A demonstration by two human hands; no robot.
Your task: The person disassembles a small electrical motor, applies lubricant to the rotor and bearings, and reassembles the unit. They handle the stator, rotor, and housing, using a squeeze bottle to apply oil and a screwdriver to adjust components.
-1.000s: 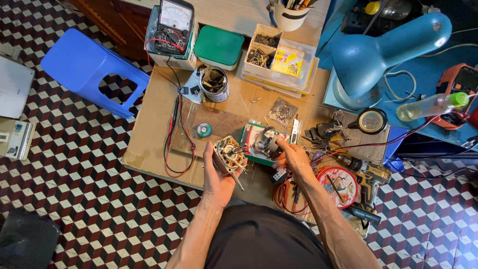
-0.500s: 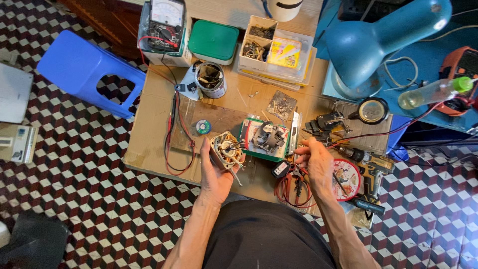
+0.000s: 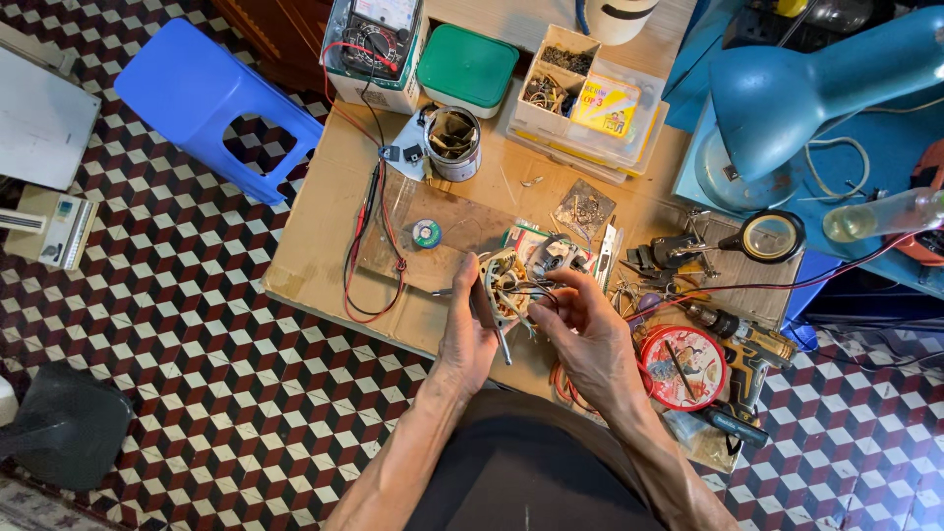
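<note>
Left hand (image 3: 470, 339) grips a small cream wired switch assembly (image 3: 509, 285); right hand (image 3: 590, 339) pinches its thin wires, apparently mid-repair; steady fingertip control comes next.

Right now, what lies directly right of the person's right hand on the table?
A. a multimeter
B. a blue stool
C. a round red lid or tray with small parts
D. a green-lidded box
C: the round red tray sits beside the right hand, with a cordless drill past it.
</note>
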